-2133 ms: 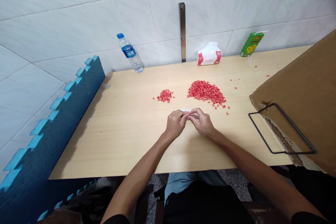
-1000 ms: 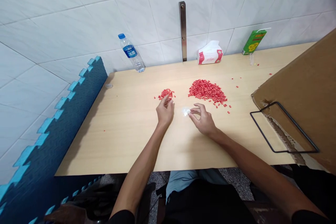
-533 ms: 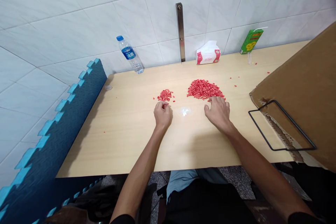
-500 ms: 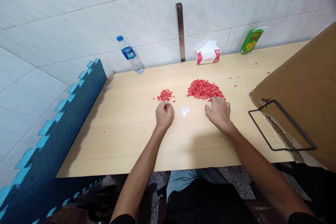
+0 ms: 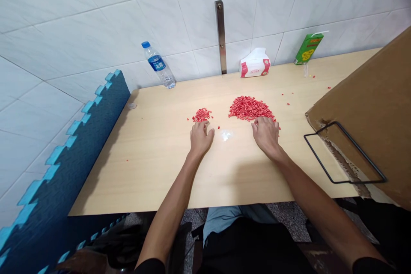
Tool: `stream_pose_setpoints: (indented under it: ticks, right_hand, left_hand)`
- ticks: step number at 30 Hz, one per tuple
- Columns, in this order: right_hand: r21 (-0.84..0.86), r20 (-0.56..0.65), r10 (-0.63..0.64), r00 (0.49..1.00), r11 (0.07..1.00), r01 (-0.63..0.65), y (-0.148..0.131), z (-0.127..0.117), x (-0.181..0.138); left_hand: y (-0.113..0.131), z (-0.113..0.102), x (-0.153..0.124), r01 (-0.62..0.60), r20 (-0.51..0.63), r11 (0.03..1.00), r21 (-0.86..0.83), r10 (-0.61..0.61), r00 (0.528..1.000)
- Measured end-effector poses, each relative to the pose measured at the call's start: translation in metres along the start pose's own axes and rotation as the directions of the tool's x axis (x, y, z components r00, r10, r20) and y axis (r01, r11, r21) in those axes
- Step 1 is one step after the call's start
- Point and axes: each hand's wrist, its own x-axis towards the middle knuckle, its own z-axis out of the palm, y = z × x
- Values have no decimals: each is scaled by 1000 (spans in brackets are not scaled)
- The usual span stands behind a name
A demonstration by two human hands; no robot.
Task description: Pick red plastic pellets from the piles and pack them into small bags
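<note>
A large pile of small red pieces [image 5: 248,108] lies on the wooden table [image 5: 154,154], with a smaller pile of red pieces [image 5: 201,115] to its left. My left hand [image 5: 200,137] rests flat just below the small pile, fingers spread. At the near edge of the large pile my right hand [image 5: 266,134] lies palm down, its fingertips touching the red pieces. A small clear plastic bag [image 5: 226,135] sits on the table between the two hands. Whether either hand pinches a piece is hidden under the fingers.
Against the tiled wall stand a water bottle [image 5: 158,64], a tissue pack [image 5: 254,66] and a green drink carton [image 5: 308,48]. A cardboard box [image 5: 375,107] with a black wire frame [image 5: 343,154] fills the right side. Blue foam mats [image 5: 64,154] lean at the left.
Both hands let go of the clear bag and left it on the table. The left hand went to the small pile, the right hand to the large pile.
</note>
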Motion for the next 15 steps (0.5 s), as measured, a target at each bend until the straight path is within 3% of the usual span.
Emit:
stream_pose_setpoints:
  ticks: [3, 6, 12, 15]
  right_hand:
    - [10, -5, -10, 1000, 1000, 10, -1, 0, -1]
    - [13, -8, -10, 1000, 1000, 10, -1, -1, -1]
    - [27, -14, -33, 999, 999, 33, -2, -2, -1]
    - [30, -19, -29, 999, 999, 30, -3, -2, -1]
  left_hand:
    - [-1, 4, 3, -92, 84, 995, 35, 88, 993]
    - [0, 6, 1, -126, 66, 992, 29, 124, 990]
    - [5, 3, -7, -61, 56, 971, 229, 50, 997]
    - [4, -1, -5, -54, 86, 976, 210, 36, 996]
